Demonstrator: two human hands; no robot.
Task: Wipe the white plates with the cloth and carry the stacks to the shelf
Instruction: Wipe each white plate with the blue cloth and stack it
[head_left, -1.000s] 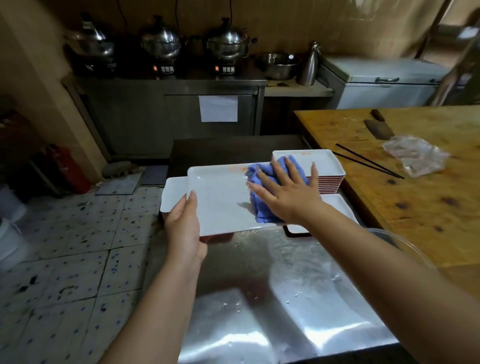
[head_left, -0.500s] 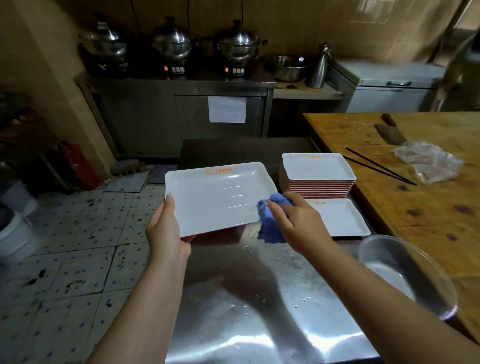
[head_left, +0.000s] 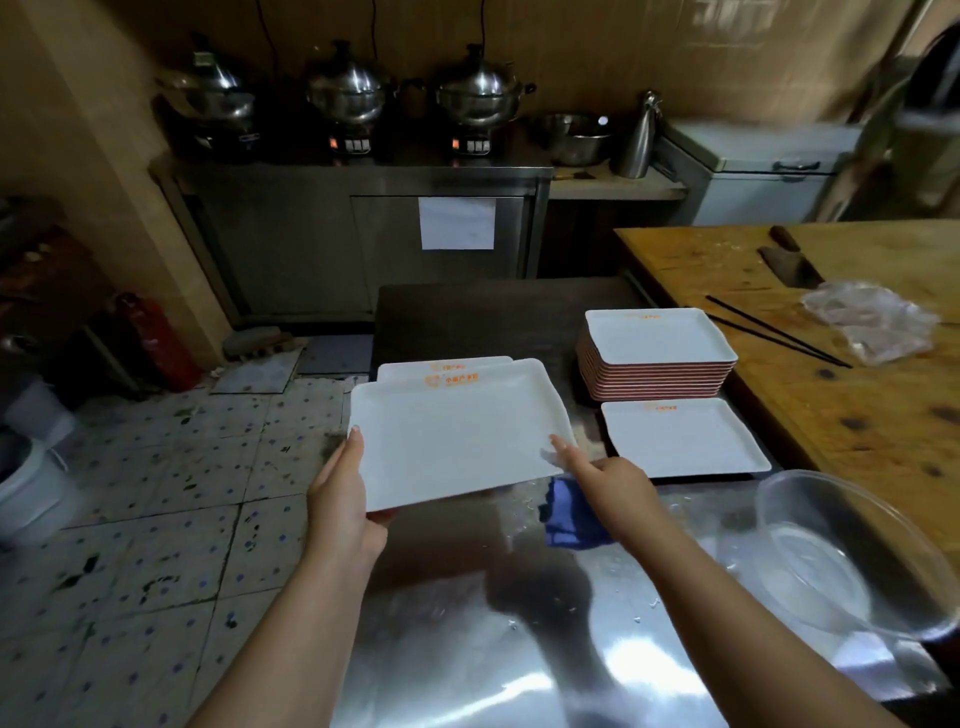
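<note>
**Holding a white plate over the steel table**

Gripping the plate (head_left: 452, 436) by its left edge, my left hand (head_left: 340, 493) has its thumb on top and fingers curled beneath. My right hand (head_left: 608, 480) pinches the plate's right edge and keeps the blue cloth (head_left: 569, 514) bunched under its palm. Just behind the held plate, another white plate (head_left: 415, 368) peeks out. To the right stands a plate stack (head_left: 657, 358), with a single plate (head_left: 683, 439) lying in front of it on the steel table (head_left: 519, 649). A clear bowl (head_left: 841, 556) sits at the table's right edge.
</note>
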